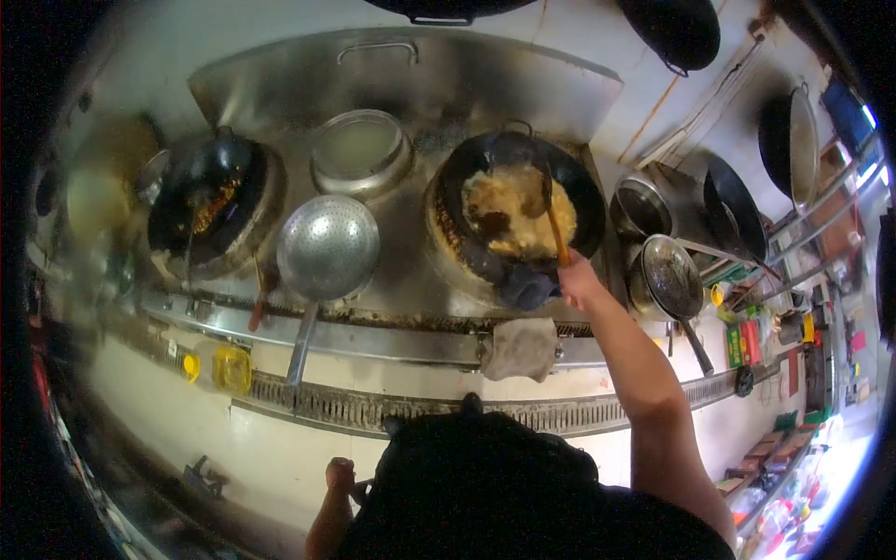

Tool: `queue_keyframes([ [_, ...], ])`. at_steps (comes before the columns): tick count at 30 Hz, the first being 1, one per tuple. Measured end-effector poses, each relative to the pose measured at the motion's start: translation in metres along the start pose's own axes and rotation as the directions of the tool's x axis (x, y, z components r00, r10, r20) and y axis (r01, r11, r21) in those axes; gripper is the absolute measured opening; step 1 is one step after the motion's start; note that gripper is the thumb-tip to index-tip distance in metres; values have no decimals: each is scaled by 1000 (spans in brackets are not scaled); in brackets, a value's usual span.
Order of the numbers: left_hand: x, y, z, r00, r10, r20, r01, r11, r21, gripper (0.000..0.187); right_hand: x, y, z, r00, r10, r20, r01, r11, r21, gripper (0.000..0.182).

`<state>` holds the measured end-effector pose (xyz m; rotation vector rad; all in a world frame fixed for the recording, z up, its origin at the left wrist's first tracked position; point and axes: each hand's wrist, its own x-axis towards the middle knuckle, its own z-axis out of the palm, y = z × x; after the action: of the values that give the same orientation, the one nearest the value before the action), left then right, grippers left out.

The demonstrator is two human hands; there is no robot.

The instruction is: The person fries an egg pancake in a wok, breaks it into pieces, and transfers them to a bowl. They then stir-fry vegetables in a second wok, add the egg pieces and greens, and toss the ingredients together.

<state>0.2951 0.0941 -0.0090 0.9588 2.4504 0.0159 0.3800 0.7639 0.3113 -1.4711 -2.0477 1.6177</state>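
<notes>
My right hand (579,283) is closed around the wooden handle of a ladle (558,238), over the near right rim of a large black wok (586,191). The ladle's dark shaft reaches across the wok toward its far side. Pale brown, bubbling food with liquid (537,229) fills the middle of the wok. A dark folded cloth (527,287) lies at the wok's near edge, just left of my right hand. My left hand (341,474) hangs low beside my body, away from the stove, with its fingers curled in; whatever they may hold is hidden.
A perforated strainer (329,245) lies at the stove's middle, its handle jutting over the front edge. Behind it is a round pot of liquid (357,149). Another wok (177,210) sits left. Pans (670,278) stand right. A grey cloth (521,349) hangs on the front rail.
</notes>
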Motion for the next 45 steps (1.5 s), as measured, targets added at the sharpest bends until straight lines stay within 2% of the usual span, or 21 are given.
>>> queue_keyframes([
  [4,8,-4,5,996,50,67,-57,992,115,16,-37,-22,-8,982,-145,-123,164,973,161,54],
  [5,9,-21,41,984,-175,37,168,836,-522,16,-46,-23,-14,968,-171,-181,201,966,161,53],
  [6,7,-29,61,920,-362,152,262,279,-924,17,-48,-22,-24,963,-179,-203,199,976,84,53],
  [7,-1,-22,50,918,-364,155,266,277,-923,17,-44,-18,-31,950,-194,-246,213,975,55,53],
  [8,-12,-5,22,985,-169,-23,127,817,-562,17,-39,-15,-37,934,-211,-289,228,973,26,52],
  [9,-18,5,5,993,103,-49,-101,994,38,18,-32,-8,-43,933,-213,-289,230,973,26,52],
  [12,-19,15,-10,979,-6,206,-30,985,171,18,-9,9,-44,977,-78,-199,114,978,175,33],
  [13,-22,14,-9,979,-7,206,-29,985,171,18,-1,13,-41,993,117,29,-118,904,410,19],
  [15,-31,-17,40,978,-188,-94,79,745,-663,18,18,27,-38,853,231,469,-507,584,634,11],
  [16,-29,-33,63,977,-191,-95,82,746,-661,18,17,25,-35,851,229,472,-509,583,634,11],
  [18,-20,-55,87,987,-159,-3,87,556,-827,18,3,9,-21,661,96,745,-751,57,658,11],
  [24,-10,-36,52,941,-340,5,91,238,-967,14,-4,-11,29,694,-49,718,-719,-69,691,16],
  [26,-6,-29,49,943,-328,48,159,322,-933,15,3,2,23,584,-258,770,-809,-109,577,16],
  [31,-1,-24,56,954,-298,32,180,484,-856,17,-50,1,1,712,-142,688,-693,17,721,13],
  [35,-17,-23,52,983,-96,-159,-98,462,-882,21,-77,4,-22,768,-96,634,-629,80,773,6],
  [36,-28,-10,22,991,31,-132,-96,847,-522,22,-82,10,-24,774,-101,625,-619,80,781,6],
  [37,-30,7,-10,991,123,-50,-124,992,-15,24,-87,17,-24,822,-130,554,-518,234,823,5],
  [38,-24,5,-13,990,132,-57,-133,991,-13,24,-90,24,-24,858,-169,485,-398,377,836,7],
  [42,-4,-35,29,995,-24,-93,-14,921,-389,17,-74,38,-12,832,-15,555,-535,244,809,13],
  [44,4,-20,-17,948,318,-22,-314,944,104,15,-59,41,-13,798,-9,602,-590,189,785,6],
  [45,13,-20,-13,992,-62,105,90,954,-286,17,-57,40,-14,755,-42,655,-647,116,753,5],
])
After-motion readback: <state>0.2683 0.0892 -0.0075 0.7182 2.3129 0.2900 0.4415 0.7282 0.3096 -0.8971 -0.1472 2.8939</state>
